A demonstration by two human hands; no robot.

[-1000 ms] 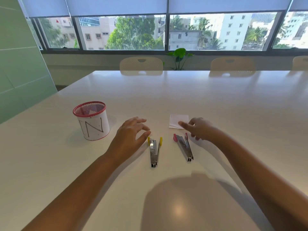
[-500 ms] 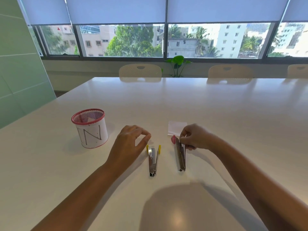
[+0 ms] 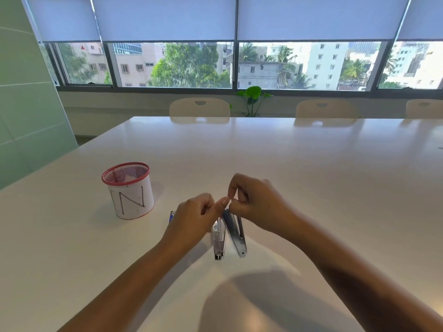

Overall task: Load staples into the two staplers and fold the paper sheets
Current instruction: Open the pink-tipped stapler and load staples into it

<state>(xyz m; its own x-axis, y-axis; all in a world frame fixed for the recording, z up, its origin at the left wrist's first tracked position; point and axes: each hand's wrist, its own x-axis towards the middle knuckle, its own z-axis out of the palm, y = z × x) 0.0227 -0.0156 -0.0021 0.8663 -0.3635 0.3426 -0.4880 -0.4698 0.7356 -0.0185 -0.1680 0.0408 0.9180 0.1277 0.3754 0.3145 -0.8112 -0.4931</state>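
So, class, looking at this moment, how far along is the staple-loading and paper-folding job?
Nothing looks finished yet. In hand: the right hand holds one stapler lifted and opened, with the left hand pinching at its far end. The other stapler lies on the table, partly behind the left hand. Whether any staples are in cannot be told. Left: loading both staplers and folding the paper, which the hands hide now.
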